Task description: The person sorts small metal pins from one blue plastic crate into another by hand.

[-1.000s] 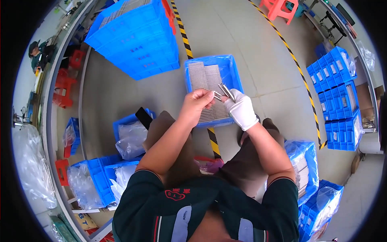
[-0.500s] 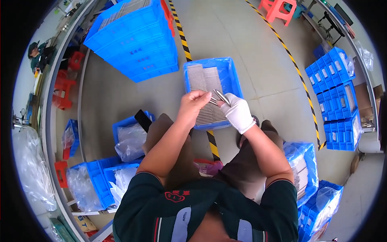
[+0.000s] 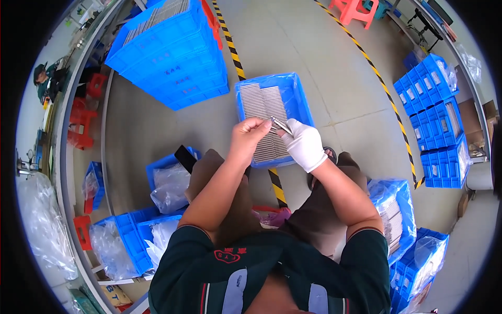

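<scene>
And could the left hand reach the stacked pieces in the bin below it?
Likely yes: the bin is open, the stacked pieces exposed, though the left hand seems busy with metal rods.

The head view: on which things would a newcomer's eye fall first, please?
Probably on the white-gloved right hand near the centre, meeting the bare left hand at shiny metal pieces above a plastic-lined blue crate. Next, the tall crate stack at upper left stands out, then the black-and-yellow tape curving down the floor at right.
</scene>
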`<state>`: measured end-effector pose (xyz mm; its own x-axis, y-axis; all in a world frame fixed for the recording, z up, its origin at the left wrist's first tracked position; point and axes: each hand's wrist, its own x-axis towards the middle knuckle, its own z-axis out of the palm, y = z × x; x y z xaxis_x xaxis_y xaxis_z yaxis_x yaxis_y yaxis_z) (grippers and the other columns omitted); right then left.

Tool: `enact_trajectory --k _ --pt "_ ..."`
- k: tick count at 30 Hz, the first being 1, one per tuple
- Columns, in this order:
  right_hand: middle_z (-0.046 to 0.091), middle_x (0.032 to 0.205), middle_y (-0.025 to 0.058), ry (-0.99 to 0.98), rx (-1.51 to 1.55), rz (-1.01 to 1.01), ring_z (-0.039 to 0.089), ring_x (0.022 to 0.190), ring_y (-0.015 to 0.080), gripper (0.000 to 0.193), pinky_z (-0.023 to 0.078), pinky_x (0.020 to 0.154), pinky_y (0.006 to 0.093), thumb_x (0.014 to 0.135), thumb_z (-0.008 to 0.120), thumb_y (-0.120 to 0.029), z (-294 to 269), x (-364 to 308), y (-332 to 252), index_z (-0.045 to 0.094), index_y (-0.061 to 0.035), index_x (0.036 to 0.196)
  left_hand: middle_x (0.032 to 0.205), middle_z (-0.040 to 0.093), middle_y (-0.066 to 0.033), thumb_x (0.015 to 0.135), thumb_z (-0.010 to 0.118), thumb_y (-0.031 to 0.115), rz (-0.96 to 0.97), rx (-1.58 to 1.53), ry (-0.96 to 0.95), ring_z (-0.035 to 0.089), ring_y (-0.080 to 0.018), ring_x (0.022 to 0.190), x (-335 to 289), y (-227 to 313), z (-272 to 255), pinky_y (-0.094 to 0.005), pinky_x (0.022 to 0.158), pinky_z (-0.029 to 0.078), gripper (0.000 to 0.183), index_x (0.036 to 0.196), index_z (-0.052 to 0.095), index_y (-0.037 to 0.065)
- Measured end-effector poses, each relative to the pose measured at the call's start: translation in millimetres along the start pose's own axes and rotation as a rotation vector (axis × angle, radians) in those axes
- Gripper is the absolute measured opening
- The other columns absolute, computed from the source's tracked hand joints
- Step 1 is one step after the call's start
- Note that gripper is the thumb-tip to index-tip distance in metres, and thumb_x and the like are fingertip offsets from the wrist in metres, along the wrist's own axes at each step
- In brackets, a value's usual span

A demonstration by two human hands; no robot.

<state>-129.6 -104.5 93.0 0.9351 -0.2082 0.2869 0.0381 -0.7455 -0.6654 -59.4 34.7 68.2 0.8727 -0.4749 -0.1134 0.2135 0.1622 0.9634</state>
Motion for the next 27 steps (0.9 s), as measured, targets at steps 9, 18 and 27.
enact_trajectory --k 9,18,27 --pt "0.045 0.055 -0.0002 -0.41 0.796 0.482 0.04 0.048 0.0075 0.018 0.033 0.044 0.0232 0.084 0.055 -0.02 -6 0 6 0.055 -0.0015 0.08 0.073 0.058 -0.0011 0.083 0.057 0.021 -0.044 -0.086 0.008 0.05 -0.0066 0.065 6 8 -9 -0.02 0.061 0.038 0.019 0.081 0.06 0.003" --pt "0.048 0.059 0.0008 -0.522 1.084 0.639 0.039 0.046 0.0056 0.019 0.028 0.04 0.019 0.084 0.056 -0.02 -9 1 10 0.055 -0.0015 0.085 0.073 0.059 -0.0015 0.081 0.059 0.016 -0.093 -0.094 -0.155 0.049 -0.006 0.064 7 7 -13 -0.0206 0.062 0.041 0.015 0.083 0.06 0.001" --pt "0.054 0.069 0.0047 -0.528 1.142 0.657 0.039 0.046 0.0051 0.022 0.027 0.037 0.0181 0.082 0.058 -0.02 -14 2 4 0.055 0.0014 0.088 0.076 0.06 -0.0035 0.081 0.058 0.012 -0.1 -0.039 -0.191 0.054 -0.0083 0.07 4 13 -17 -0.022 0.067 0.043 0.013 0.083 0.06 -0.001"
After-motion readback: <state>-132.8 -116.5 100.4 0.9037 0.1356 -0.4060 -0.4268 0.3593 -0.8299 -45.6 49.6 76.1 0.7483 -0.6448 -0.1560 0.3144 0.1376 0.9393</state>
